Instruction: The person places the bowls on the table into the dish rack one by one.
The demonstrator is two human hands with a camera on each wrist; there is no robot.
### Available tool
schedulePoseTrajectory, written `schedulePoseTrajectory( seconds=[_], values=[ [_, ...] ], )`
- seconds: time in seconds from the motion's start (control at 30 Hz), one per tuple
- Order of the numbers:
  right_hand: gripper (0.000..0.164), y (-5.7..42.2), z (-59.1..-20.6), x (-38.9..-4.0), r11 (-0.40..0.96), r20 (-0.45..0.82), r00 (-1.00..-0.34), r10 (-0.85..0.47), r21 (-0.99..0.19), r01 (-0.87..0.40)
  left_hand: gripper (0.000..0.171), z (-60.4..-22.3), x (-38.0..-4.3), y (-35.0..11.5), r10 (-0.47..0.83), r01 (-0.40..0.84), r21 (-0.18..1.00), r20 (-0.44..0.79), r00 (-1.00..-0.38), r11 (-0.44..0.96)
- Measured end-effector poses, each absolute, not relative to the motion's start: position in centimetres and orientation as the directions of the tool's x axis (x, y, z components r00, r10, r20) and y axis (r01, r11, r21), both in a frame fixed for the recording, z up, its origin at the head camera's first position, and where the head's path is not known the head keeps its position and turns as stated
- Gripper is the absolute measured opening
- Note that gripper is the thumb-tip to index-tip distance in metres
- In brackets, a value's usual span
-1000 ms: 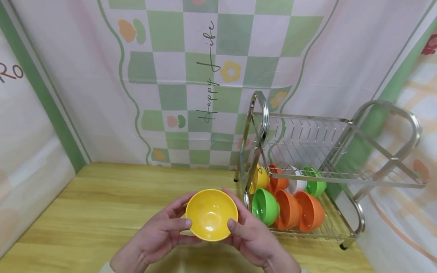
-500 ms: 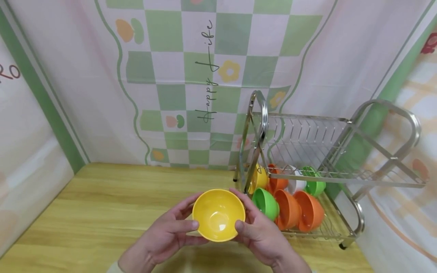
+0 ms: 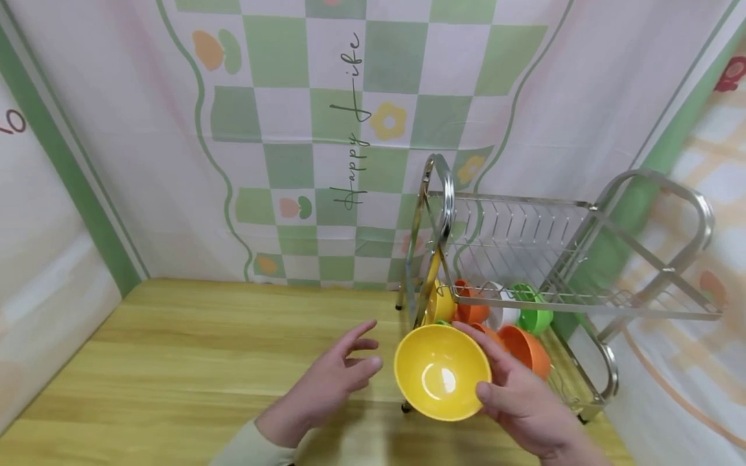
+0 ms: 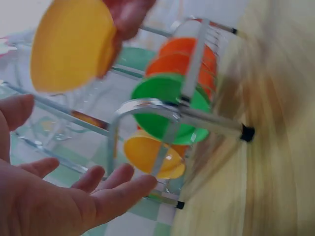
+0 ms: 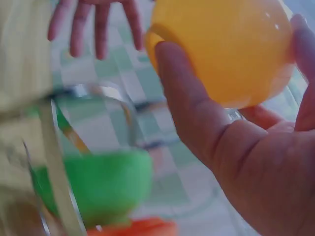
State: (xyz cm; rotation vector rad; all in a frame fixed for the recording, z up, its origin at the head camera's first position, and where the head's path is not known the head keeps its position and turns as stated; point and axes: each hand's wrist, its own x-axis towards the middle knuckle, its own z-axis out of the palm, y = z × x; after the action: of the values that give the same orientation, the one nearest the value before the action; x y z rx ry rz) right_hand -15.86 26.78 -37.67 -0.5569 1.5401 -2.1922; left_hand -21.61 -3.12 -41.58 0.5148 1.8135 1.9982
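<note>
A yellow bowl (image 3: 437, 369) is held up in front of the dish rack's left end, its inside facing the head camera. My right hand (image 3: 519, 401) grips it at the right side, thumb at the rim and fingers behind the wall. In the right wrist view the bowl's outside (image 5: 226, 54) lies between thumb and fingers. My left hand (image 3: 329, 378) is apart from the bowl, to its left, with fingers spread and nothing in them. The left wrist view also shows that empty left hand (image 4: 64, 196) below the bowl (image 4: 71, 46).
A two-tier metal dish rack (image 3: 524, 301) stands at the right. Its lower tier holds several bowls: orange (image 3: 524, 349), green (image 3: 535, 317), white (image 3: 502, 315) and yellow (image 3: 441, 307). A green bowl (image 4: 167, 105) at the front shows in the left wrist view. The wooden table (image 3: 192, 349) extends left.
Both hands held the bowl before; my left hand has let go and stays at the left. My right hand has carried the bowl rightward, now overlapping the rack's front bowls.
</note>
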Motion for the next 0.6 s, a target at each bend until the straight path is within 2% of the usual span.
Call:
schedulePoseTrajectory(
  seconds=[0.13,0.3,0.37,0.4,0.47,0.53,0.6],
  values=[
    [0.067,30.2,-37.2,-15.2,-0.243,0.104,-0.858,-0.502,-0.970,0.024,0.073,-42.1,-22.9,-1.2,0.477,-0.026,0.999,-0.014,-0.879,-0.019],
    [0.067,34.7,-37.4,-14.9,-0.256,0.201,-0.869,-0.451,-0.962,-0.090,0.082,-42.3,-23.7,0.8,0.471,-0.039,0.999,-0.026,-0.882,-0.016],
    [0.069,36.3,-37.4,-14.7,-0.173,0.200,-0.905,-0.375,-0.974,-0.143,0.085,-42.4,-24.0,1.5,0.466,-0.024,1.000,-0.019,-0.884,-0.004],
    [0.071,36.9,-37.2,-14.5,-0.098,0.189,-0.930,-0.315,-0.981,-0.166,0.086,-42.5,-24.1,1.8,0.464,-0.009,1.000,-0.013,-0.886,0.011],
    [0.072,37.9,-36.7,-14.0,0.176,0.146,-0.976,-0.159,-0.969,-0.173,0.088,-42.7,-24.4,2.3,0.460,0.032,0.998,0.007,-0.888,0.048],
    [0.078,38.7,-36.0,-13.4,0.418,0.111,-0.994,-0.022,-0.902,-0.110,0.089,-42.9,-24.6,2.8,0.456,0.070,0.994,0.025,-0.890,0.083],
    [0.083,39.2,-35.2,-13.0,0.621,0.086,-0.993,0.082,-0.784,-0.016,0.090,-43.1,-24.8,3.2,0.458,0.095,0.991,0.041,-0.888,0.095]
  ],
)
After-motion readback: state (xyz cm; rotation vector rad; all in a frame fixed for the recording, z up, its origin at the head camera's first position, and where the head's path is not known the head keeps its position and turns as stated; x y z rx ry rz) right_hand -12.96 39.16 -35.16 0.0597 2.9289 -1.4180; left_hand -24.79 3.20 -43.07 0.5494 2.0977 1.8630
